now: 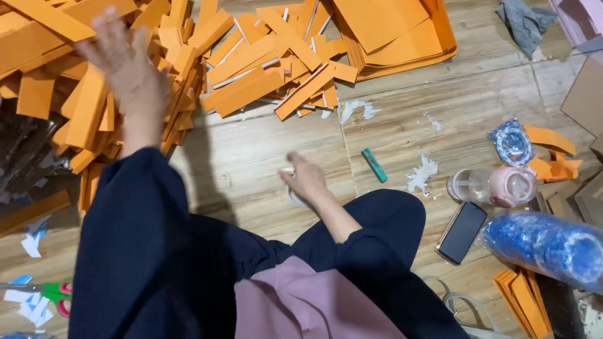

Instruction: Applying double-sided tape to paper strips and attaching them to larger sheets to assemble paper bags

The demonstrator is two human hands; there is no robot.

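Reaching over a heap of flat orange card strips (pixel 94 107), the left hand (pixel 129 69) is raised, blurred, fingers (pixel 110 28) spread open, gripping nothing. Heap lies on the wooden plank floor (pixel 251 157), spreading from upper left toward a stack of larger orange card sheets (pixel 402 31). Right hand (pixel 306 179) rests low on the floor just before the knee, fingers curled onto a small white roll, likely tape (pixel 294 196), mostly hidden; grip cannot be told for sure. Near it: a small teal block (pixel 374 164). Farther right: pink-lidded clear bottle (pixel 493 186) on its side, black phone (pixel 461 232). Green-and-pink scissors (pixel 53 294) at lower left.
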